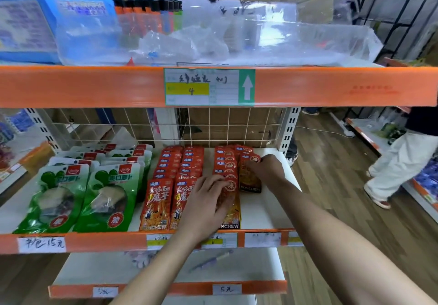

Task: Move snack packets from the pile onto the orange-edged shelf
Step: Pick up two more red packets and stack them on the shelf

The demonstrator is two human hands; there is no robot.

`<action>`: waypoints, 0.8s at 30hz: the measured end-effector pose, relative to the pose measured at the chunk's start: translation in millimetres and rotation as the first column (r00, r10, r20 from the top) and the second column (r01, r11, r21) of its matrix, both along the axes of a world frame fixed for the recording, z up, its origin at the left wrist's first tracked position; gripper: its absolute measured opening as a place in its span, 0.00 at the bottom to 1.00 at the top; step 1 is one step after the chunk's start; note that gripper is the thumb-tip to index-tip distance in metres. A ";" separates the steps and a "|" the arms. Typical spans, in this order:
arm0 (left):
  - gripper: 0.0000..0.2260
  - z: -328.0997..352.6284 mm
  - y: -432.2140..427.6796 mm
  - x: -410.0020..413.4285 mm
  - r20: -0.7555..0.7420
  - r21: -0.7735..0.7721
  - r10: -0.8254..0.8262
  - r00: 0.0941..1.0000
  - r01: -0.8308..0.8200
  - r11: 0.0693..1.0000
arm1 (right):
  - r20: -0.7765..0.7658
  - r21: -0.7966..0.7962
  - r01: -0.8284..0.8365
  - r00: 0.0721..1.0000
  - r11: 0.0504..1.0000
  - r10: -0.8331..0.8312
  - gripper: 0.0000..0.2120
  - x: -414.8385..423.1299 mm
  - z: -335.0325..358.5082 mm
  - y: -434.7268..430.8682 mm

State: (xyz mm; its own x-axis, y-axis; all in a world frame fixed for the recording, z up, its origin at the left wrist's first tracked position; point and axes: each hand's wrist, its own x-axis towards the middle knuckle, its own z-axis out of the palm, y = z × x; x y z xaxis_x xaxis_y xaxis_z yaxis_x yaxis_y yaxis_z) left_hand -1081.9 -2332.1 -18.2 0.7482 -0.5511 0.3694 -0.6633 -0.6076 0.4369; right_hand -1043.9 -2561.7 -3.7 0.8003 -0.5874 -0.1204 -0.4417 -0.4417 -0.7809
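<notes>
Red snack packets lie in rows on the white middle shelf with an orange front edge point(99, 242). My left hand point(208, 200) presses flat on the front packet of the third row point(233, 212), fingers spread over it. My right hand point(266, 166) pinches the top of a red and yellow packet point(250, 182) that starts a fourth row at the right. Two full rows of red packets point(170, 181) lie left of my hands. No loose pile is in view.
Green packets point(83, 193) fill the shelf's left part. Bare white shelf point(267, 209) lies right of the packets. The orange beam of the upper shelf point(94, 86) hangs above, holding clear plastic bags. A person in white trousers point(398, 162) stands at the right.
</notes>
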 end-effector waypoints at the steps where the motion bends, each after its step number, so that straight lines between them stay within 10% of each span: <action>1: 0.23 0.3 0.0 -0.4 0.004 -0.006 0.000 1.000 0.000 1.000 | 0.004 0.023 -0.007 1.000 1.000 0.007 0.22 1.3 2.1 0.5; 14: 0.27 4.3 -1.3 -2.6 -0.004 -0.030 -0.005 1.000 0.005 1.000 | 0.036 0.083 -0.092 0.995 0.992 0.090 0.10 -8.3 7.1 1.4; 24: 0.18 3.7 -1.1 -3.0 0.015 -0.037 0.003 1.000 -0.003 0.999 | 0.108 -0.029 -0.126 0.986 0.992 0.129 0.19 -4.7 10.9 3.0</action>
